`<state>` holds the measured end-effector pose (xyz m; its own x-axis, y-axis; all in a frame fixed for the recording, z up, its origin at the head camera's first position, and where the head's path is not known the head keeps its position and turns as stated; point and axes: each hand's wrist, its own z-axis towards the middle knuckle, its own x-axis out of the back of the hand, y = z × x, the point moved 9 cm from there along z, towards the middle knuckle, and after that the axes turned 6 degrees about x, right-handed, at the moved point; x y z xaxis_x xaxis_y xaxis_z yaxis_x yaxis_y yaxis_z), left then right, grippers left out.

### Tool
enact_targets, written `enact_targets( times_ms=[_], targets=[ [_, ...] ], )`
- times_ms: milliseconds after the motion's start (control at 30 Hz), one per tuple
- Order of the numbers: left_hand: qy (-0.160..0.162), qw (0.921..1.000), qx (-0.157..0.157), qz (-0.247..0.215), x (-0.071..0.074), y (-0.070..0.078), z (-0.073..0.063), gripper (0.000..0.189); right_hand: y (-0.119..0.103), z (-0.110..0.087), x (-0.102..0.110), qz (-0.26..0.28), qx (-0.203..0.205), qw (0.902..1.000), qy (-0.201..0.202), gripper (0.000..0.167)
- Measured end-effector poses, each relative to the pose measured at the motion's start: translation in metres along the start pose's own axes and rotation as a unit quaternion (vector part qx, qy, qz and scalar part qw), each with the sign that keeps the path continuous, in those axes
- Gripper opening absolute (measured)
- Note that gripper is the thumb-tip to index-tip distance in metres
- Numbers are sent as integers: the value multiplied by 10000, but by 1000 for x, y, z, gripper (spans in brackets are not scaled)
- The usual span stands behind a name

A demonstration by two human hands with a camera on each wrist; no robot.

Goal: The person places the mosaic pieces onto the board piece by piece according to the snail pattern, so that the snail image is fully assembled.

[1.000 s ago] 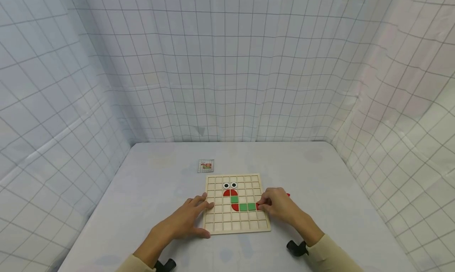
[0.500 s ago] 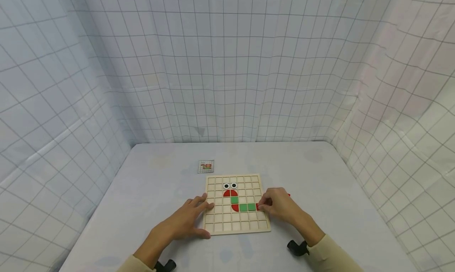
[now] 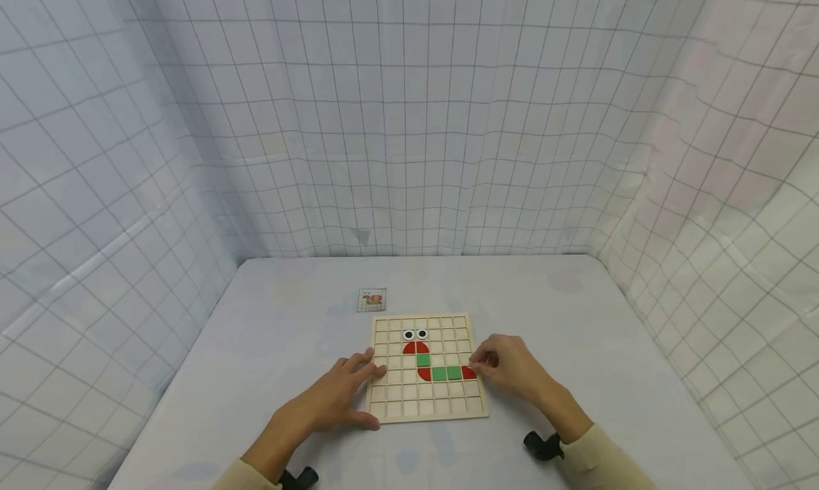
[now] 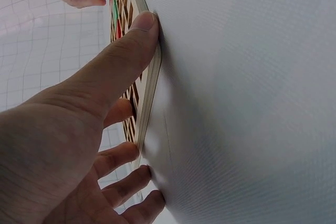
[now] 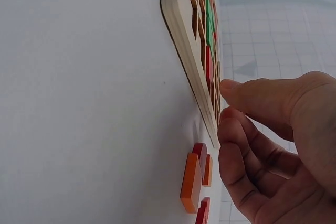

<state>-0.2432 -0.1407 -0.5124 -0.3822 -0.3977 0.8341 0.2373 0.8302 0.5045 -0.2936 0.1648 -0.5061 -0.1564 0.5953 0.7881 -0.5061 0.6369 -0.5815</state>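
A wooden grid board (image 3: 427, 419) lies on the table. My left hand (image 3: 333, 394) rests on its left side, fingers spread along the edge and thumb (image 4: 142, 22) against the near corner. At the board's right side, my right hand (image 3: 508, 365) hovers with loosely bent fingers; thumb and forefinger hold nothing. Just left of those fingertips, a red tile (image 3: 469, 373) sits in a cell at the right end of a row, beside green tiles (image 3: 446, 373). Red rounded tiles (image 3: 416, 348) and two eye tiles (image 3: 415, 334) fill cells farther up.
Behind the board lies a small picture card (image 3: 372, 300) with a coloured figure on a grid. Orange (image 5: 190, 182) and red (image 5: 202, 213) pieces lie on the table right of the board, hidden by my right hand in the head view. Grid-patterned curtains (image 3: 409, 156) surround the table.
My right hand has let go of the red tile and drawn slightly back to the right, so more of the tile shows. The left hand stays in place.
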Motion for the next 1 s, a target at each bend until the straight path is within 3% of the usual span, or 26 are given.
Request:
enact_targets(
  times_ms=[233, 533, 1000],
  targets=[
    [25, 10000, 82, 1, 1, -1, 0, 96, 17, -4, 18, -195, -252, 9989, 342, 24],
    [6, 9999, 119, 34, 0, -2, 0, 97, 41, -9, 37, -419, -640, 9964, 364, 30],
    [-10, 10000, -5, 35, 0, 0, 0, 97, 64, -9, 37, -582, -1124, 9918, 181, 33]
  ],
)
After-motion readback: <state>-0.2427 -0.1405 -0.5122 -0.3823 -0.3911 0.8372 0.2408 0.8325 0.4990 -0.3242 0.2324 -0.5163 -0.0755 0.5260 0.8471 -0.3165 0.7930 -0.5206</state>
